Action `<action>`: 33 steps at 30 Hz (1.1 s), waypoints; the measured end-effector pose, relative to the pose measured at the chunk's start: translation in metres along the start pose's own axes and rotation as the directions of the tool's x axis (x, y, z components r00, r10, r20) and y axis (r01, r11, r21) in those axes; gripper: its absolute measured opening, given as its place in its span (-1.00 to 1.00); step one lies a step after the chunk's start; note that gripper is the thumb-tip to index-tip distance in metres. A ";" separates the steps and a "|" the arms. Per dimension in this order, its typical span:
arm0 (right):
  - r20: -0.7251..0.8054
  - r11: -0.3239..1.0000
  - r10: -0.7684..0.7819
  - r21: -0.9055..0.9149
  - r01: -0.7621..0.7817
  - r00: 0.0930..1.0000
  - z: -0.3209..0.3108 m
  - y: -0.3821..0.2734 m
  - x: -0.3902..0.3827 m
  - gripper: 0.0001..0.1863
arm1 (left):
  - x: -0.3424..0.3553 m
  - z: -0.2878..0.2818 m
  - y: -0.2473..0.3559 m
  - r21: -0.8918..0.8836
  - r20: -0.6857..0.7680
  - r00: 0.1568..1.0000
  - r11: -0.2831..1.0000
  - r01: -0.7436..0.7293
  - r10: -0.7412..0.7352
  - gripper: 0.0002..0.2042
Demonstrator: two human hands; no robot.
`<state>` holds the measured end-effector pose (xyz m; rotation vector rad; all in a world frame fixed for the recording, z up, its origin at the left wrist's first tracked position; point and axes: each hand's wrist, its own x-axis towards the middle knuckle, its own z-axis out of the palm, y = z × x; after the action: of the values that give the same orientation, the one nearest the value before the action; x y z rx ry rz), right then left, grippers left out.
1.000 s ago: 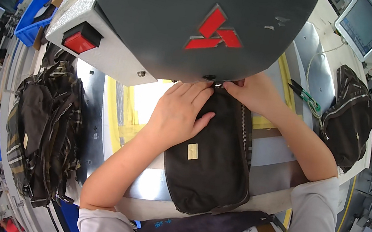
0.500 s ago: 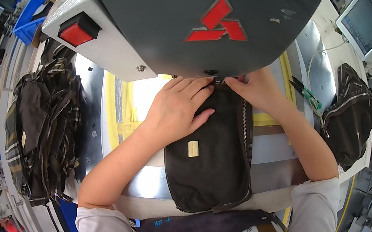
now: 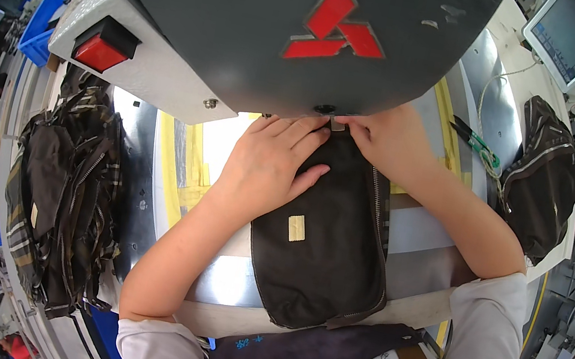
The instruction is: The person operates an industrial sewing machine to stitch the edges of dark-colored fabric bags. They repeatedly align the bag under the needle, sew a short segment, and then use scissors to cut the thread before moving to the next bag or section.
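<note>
A dark fabric zip pouch (image 3: 325, 269) lies lengthwise in front of me, its far end beneath the dark grey head of a sewing machine (image 3: 268, 70). A pale patch (image 3: 296, 228) sits on its face, and a metal zipper (image 3: 377, 214) runs along its right side. My left hand (image 3: 265, 164) rests flat on the pouch's far left part, fingers stretched forward and thumb apart. My right hand (image 3: 394, 142) has its thumb and index finger closed at the pouch's far end, by a small tab (image 3: 338, 124). The machine head partly hides the fingertips and hides the needle area.
Dark pouches (image 3: 63, 180) are heaped at the left. Another dark pouch (image 3: 544, 181) lies at the right, near green-handled snips (image 3: 486, 153). A screen (image 3: 566, 40) stands at the far right; a red switch (image 3: 102, 51) is on the machine's side. Yellow tape (image 3: 186, 170) marks the worktable.
My right hand has shifted slightly left and its fingers have drawn closer over the pouch's far end. The left hand and pouch have moved only a little to the left.
</note>
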<state>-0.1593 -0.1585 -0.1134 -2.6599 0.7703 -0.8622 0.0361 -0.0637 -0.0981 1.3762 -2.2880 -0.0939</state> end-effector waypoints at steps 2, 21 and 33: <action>0.002 0.987 -0.112 -0.119 0.111 0.994 0.000 -0.002 -0.003 -0.87 | -0.001 0.002 -0.001 -0.004 -0.005 1.000 1.000 -0.004 0.004 -0.64; 0.212 0.907 -0.275 -0.267 0.326 0.938 -0.012 -0.008 -0.011 -0.67 | -0.002 0.002 -0.007 -0.046 -0.008 1.000 0.999 0.015 -0.015 -0.58; 0.218 0.886 -0.316 -0.281 0.369 0.923 -0.014 -0.007 -0.009 -0.65 | -0.004 0.001 -0.007 -0.035 -0.005 0.999 0.998 0.048 -0.049 -0.56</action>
<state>-0.1709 -0.1483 -0.1040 -3.1737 0.4285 -0.6162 0.0433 -0.0642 -0.1026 1.4128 -2.2378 -0.1439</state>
